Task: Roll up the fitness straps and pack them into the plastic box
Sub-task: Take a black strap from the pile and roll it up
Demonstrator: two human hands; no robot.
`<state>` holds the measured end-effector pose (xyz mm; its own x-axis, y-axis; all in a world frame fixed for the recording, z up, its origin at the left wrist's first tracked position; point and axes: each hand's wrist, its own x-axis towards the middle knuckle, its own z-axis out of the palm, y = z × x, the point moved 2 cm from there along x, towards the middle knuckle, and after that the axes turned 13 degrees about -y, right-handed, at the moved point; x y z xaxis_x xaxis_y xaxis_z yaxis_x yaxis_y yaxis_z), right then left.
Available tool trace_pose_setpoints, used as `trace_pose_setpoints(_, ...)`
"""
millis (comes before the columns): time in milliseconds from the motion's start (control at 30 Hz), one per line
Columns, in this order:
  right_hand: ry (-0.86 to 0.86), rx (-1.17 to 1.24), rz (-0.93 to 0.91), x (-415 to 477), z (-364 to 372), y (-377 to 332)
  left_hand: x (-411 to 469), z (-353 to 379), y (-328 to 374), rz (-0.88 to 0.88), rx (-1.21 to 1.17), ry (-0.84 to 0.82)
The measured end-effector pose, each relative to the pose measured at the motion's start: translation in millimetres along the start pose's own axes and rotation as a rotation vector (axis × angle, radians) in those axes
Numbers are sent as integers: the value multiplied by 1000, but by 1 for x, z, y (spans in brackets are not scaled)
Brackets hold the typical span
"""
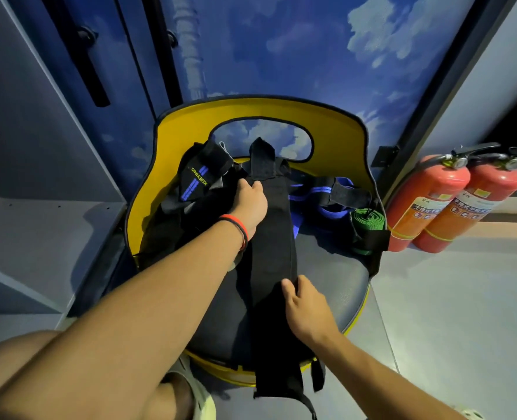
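A long black fitness strap [274,237] lies flat down the middle of a yellow chair's dark seat [336,286], its near end hanging over the front edge. My left hand [249,204] grips the strap's far part near its velcro tab. My right hand [307,307] pinches the strap's right edge closer to me. A black strap with blue stripes and green lettering [198,181] lies bunched at the back left. A blue strap [327,201] and a rolled green strap [368,221] sit at the back right. No plastic box is in view.
The chair's yellow backrest [190,128] curves behind the straps. Two red fire extinguishers [451,201] stand on the floor to the right. A grey cabinet [39,147] is on the left. My knee and sandalled foot [190,398] are at the bottom.
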<state>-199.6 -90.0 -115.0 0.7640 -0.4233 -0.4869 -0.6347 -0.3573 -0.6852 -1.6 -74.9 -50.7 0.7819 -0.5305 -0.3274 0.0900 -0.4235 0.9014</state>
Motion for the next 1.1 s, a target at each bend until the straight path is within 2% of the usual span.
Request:
trace_pose_setpoints(100,-24,55,7,5,1,6,10,10,-4,-11,62,-5)
trace_pose_setpoints(233,-125,355,57,13,-4,11,30,22,-6,-25,91,63)
trace_pose_setpoints(367,-24,175,40,13,-7,10,47,26,-9,-56,162,187)
trace_pose_setpoints(500,38,-23,20,18,5,14,63,26,-12,-54,251,143)
trace_pose_setpoints(600,21,-4,46,22,5,17,74,16,-11,-14,300,66)
trace_pose_setpoints(733,14,52,75,24,1,23,70,-4,-5,60,324,58)
trace_pose_setpoints(867,30,51,64,19,-1,25,27,0,-6,157,240,68)
trace_pose_setpoints(967,48,-7,25,15,-2,28,-35,8,-41,219,220,209)
trace_pose_setpoints(1033,82,-94,-6,13,-3,31,-73,11,-73,149,236,251)
trace_pose_setpoints(1100,114,-141,-35,12,-7,34,-95,16,-101,12,246,147)
